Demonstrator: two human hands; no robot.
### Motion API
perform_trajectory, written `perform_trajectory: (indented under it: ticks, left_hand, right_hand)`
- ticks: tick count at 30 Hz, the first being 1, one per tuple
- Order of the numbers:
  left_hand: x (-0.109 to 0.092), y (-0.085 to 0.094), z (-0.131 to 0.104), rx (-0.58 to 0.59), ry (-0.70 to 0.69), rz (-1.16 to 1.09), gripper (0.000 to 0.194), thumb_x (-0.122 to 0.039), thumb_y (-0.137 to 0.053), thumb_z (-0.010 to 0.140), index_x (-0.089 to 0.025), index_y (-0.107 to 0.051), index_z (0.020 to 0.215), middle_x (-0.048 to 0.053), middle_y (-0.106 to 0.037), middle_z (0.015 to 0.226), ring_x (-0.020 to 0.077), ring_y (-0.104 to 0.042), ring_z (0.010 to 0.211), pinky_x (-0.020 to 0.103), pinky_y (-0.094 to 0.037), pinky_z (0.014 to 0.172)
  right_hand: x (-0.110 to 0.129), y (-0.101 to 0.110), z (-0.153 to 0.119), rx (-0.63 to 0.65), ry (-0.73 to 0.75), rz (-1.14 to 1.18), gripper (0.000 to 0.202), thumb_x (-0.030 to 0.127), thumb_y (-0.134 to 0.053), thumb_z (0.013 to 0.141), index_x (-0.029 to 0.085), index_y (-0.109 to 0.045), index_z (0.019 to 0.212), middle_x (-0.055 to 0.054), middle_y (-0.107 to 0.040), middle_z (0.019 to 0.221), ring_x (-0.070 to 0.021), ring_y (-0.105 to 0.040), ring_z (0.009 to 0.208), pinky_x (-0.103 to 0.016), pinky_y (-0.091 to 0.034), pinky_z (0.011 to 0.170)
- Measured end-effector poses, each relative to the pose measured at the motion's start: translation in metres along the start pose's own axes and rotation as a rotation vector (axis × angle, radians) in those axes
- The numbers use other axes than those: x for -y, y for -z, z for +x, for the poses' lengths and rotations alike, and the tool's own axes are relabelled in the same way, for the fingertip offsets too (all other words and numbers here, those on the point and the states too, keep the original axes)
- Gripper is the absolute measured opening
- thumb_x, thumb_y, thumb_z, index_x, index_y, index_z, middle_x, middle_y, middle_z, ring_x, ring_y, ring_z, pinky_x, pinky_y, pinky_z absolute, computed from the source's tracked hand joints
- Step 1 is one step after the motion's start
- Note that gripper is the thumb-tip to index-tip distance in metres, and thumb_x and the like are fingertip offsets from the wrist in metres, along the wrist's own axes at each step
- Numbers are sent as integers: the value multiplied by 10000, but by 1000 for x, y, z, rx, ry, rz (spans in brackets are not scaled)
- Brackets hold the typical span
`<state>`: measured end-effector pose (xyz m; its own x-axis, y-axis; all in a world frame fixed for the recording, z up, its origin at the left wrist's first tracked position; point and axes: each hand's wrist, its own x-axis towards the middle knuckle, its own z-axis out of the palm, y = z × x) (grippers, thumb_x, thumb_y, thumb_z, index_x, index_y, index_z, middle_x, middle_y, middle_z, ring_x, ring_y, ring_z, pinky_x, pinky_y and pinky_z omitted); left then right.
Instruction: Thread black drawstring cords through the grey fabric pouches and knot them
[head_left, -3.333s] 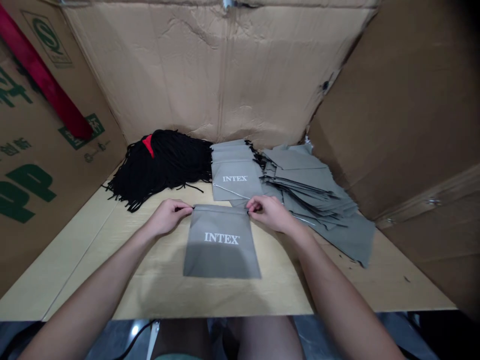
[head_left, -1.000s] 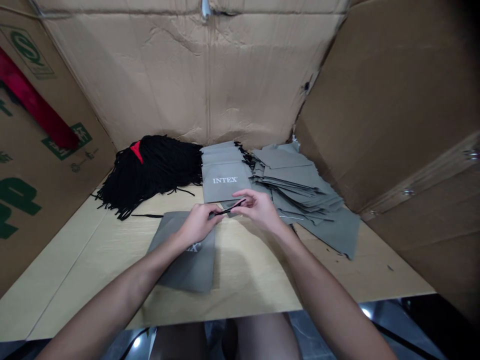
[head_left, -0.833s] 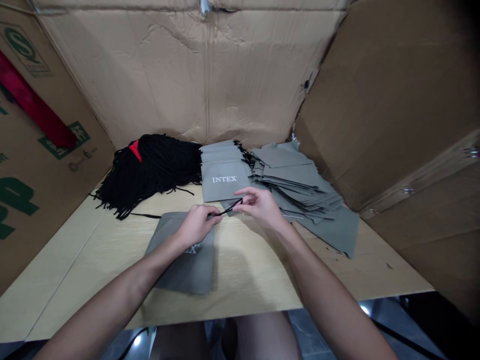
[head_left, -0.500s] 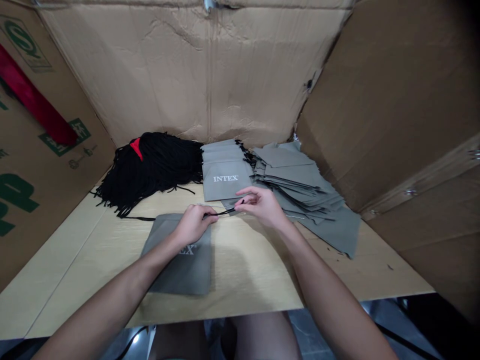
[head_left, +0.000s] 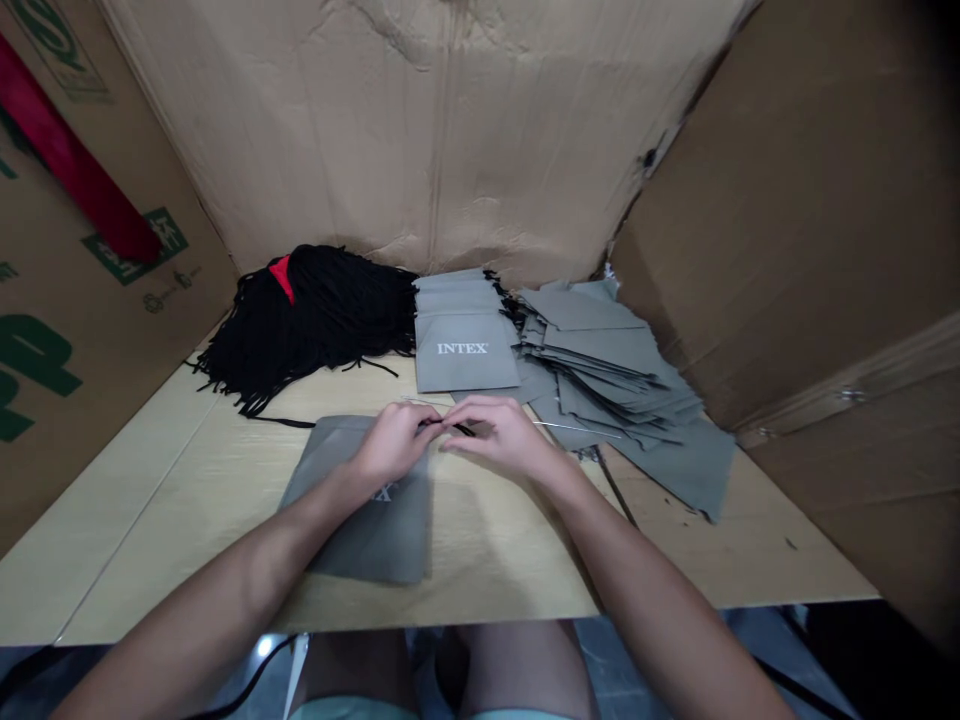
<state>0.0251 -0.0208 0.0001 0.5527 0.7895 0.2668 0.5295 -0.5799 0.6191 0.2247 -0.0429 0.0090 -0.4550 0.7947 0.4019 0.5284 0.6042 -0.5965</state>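
Over the top edge of a grey pouch (head_left: 375, 545) lying on the table, my left hand (head_left: 397, 438) pinches a thin black cord (head_left: 463, 430). My right hand (head_left: 499, 432) is close beside it, fingers closed on the same cord; the fingertips of the two hands nearly meet. My left wrist and hand cover part of the pouch's white lettering. A thin metal wire or rod (head_left: 574, 427) shows behind my right hand. Just beyond the hands lies a stack of grey pouches (head_left: 465, 365) marked INTEX.
A heap of black cords (head_left: 322, 310) with a red band sits at the back left. Loose grey pouches (head_left: 637, 370) are spread at the back right. Cardboard walls (head_left: 375, 130) enclose the wooden table (head_left: 150, 570) at the back and sides.
My right hand has moved left, up against my left hand, and the cord stretch between them is shorter. The whole view has shifted slightly.
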Motion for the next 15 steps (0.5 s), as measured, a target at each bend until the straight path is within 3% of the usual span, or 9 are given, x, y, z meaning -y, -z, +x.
perform_trajectory:
  ticks: [3,8,11,15]
  left_hand:
    - [1,-1,-1,-11,1,50,165,-261,-571,896,-198,-719,862,27,-743,855,194,-664,822,279,-459,758]
    - [4,-2,-2,6,-16,47,155,-268,-582,891,-203,-722,906,25,-749,914,196,-666,872,288,-467,815]
    - [6,-2,-2,7,-27,46,153,-268,-582,890,-212,-724,902,18,-751,922,195,-667,879,288,-468,827]
    - [6,-1,-2,20,-23,51,161,-276,-581,889,-206,-726,893,27,-752,917,203,-665,875,297,-469,826]
  right_hand:
    - [-3,-1,0,-43,-36,-59,138,279,-636,868,202,-751,870,-52,-739,856,-161,-669,759,-262,-499,722]
    - [-3,6,0,-62,-171,-2,103,227,-659,824,183,-744,865,-43,-754,809,-151,-675,700,-241,-498,654]
    - [-1,12,-1,-61,-247,45,142,241,-672,806,166,-739,906,-51,-761,820,-152,-676,699,-240,-501,649]
    - [0,21,-2,-59,-290,-12,134,292,-683,791,178,-751,804,-45,-758,784,-158,-653,664,-259,-486,639]
